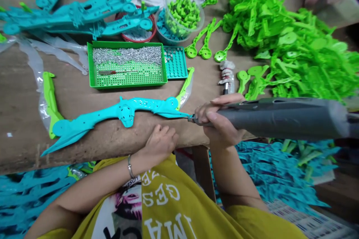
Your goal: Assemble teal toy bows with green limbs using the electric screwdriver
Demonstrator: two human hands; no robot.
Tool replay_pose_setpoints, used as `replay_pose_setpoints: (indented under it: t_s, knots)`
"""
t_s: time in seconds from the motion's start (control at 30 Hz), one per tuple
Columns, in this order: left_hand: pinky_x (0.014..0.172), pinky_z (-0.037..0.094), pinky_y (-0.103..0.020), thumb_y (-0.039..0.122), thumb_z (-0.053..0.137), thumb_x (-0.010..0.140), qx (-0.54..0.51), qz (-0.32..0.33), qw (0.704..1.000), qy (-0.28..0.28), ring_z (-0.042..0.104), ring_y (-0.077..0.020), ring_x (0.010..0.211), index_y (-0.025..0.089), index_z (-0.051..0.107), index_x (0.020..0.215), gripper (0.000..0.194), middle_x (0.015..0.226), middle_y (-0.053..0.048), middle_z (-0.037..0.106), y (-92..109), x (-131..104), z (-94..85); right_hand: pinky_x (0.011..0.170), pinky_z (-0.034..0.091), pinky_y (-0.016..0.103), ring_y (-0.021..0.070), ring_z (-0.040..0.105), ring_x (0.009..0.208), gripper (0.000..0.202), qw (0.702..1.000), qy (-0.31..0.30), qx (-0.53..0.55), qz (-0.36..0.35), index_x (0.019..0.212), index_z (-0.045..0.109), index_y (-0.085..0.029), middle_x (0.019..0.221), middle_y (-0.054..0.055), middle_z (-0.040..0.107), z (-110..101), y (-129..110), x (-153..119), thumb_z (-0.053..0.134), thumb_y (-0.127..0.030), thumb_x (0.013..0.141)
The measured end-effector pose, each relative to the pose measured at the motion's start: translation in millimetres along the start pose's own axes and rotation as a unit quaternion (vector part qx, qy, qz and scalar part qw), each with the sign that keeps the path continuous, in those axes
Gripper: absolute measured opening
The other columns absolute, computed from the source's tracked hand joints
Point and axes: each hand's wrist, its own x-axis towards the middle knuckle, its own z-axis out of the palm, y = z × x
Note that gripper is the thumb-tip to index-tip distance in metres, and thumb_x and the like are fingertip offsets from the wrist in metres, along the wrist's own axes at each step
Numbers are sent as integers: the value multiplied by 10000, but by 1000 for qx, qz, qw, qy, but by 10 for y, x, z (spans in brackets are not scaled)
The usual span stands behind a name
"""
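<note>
My right hand (221, 119) is wrapped round a dark grey electric screwdriver (283, 117), held nearly level. Its tip meets the right end of a blue plastic bow-shaped piece (98, 116) lying along the table's near edge. Light green arms, one on the left (50, 99) and one on the right (185, 89), join the blue piece near its ends. Below its right half, my left hand (162, 141) rests on the table edge with fingers curled in. Whatever that hand may hold is hidden under the palm.
Behind the bow-shaped piece stands a green tray (129, 84) with screws and a screwdriver, beside a small teal tray (183, 69). A tub of green parts (183, 13), blue bodies (70, 16) and a heap of green pieces (280, 37) lie farther back. Blue parts (269, 171) sit below the table.
</note>
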Motion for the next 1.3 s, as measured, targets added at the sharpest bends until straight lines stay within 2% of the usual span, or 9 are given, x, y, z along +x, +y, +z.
replay_pose_setpoints:
  t_s: [0.1, 0.17, 0.27, 0.33, 0.53, 0.7, 0.83, 1.13, 1.3]
  knots:
    - [779, 440, -369, 121, 397, 980, -12, 22, 999, 30, 549, -204, 844, 174, 546, 898, 178, 904, -48, 604, -11, -50, -26, 399, 445, 287, 129, 500, 375, 193, 1000, -9, 10, -12, 887, 629, -245, 484, -84, 534, 6, -32, 21, 746, -258, 734]
    - [766, 477, -335, 140, 395, 993, -75, 12, 992, 103, 573, -184, 816, 174, 530, 889, 175, 858, -37, 605, -74, -84, -40, 402, 447, 290, 129, 495, 374, 174, 1000, -14, 26, -12, 882, 643, -245, 480, -82, 536, 36, -58, 35, 739, -252, 737]
    - [728, 523, -270, 205, 475, 994, -218, -58, 944, 242, 638, -145, 790, 174, 541, 974, 75, 840, -19, 647, -230, -132, -65, 420, 452, 298, 128, 497, 382, 164, 997, -31, 64, -8, 890, 656, -242, 486, -76, 545, 122, -111, 41, 731, -238, 744]
    - [732, 553, -245, 226, 568, 960, -319, -105, 896, 290, 685, -128, 804, 184, 553, 1104, 151, 883, -14, 694, -327, -164, -84, 442, 458, 303, 129, 504, 396, 160, 995, -45, 84, 0, 904, 647, -243, 492, -74, 539, 198, -147, 33, 723, -247, 763]
    - [743, 594, -229, 224, 758, 816, -518, -172, 775, 319, 728, -120, 774, 182, 603, 1093, 320, 850, -18, 745, -388, -223, -111, 484, 466, 306, 135, 517, 427, 167, 988, -88, 118, 44, 932, 613, -257, 493, -77, 524, 414, -179, -42, 706, -258, 794]
    - [743, 597, -225, 220, 773, 792, -573, -187, 725, 332, 730, -117, 750, 179, 589, 1110, 370, 821, -17, 753, -351, -217, -116, 480, 454, 299, 132, 526, 429, 183, 985, -110, 126, 49, 955, 616, -250, 518, -74, 561, 502, -124, -87, 695, -224, 792]
    - [779, 602, -244, 243, 743, 834, -574, -171, 728, 334, 745, -134, 801, 182, 573, 1184, 394, 876, -39, 777, -346, -223, -111, 472, 449, 299, 132, 525, 424, 185, 984, -119, 127, 33, 970, 623, -255, 517, -75, 561, 534, -84, -91, 688, -213, 801]
    - [741, 603, -219, 231, 662, 907, -388, -93, 841, 364, 753, -124, 769, 203, 549, 1315, 424, 893, -16, 789, -369, -219, -223, 448, 432, 310, 143, 510, 406, 163, 985, -139, 99, 31, 955, 588, -280, 500, -78, 535, 519, -64, -90, 686, -273, 826]
    - [795, 597, -221, 195, 648, 913, -338, -53, 859, 381, 754, -119, 799, 204, 529, 1335, 438, 891, -8, 783, -355, -153, -268, 487, 485, 313, 142, 542, 432, 192, 985, -155, 66, 44, 948, 564, -263, 510, -78, 552, 457, -103, -103, 702, -296, 818]
